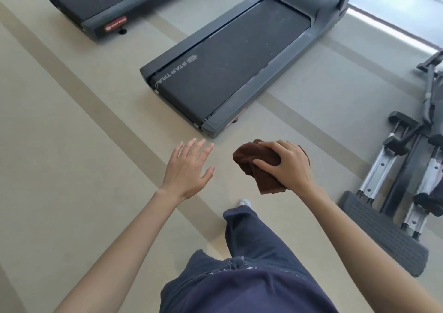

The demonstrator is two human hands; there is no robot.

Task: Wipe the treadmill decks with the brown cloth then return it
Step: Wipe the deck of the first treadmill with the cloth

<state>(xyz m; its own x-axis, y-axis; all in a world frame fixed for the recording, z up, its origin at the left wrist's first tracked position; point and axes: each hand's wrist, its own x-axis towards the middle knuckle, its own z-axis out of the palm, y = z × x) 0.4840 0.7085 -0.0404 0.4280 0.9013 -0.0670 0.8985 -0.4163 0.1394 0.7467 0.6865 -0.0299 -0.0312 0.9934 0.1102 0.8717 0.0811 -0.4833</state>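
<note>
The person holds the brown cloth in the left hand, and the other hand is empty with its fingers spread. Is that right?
Not quite. The head view shows the brown cloth held in the right hand, not the left. The rest is right: the other hand, the left hand, is empty with its fingers spread.

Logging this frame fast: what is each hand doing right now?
Left hand: open, fingers spread, holding nothing.
Right hand: grips the bunched brown cloth.
</note>
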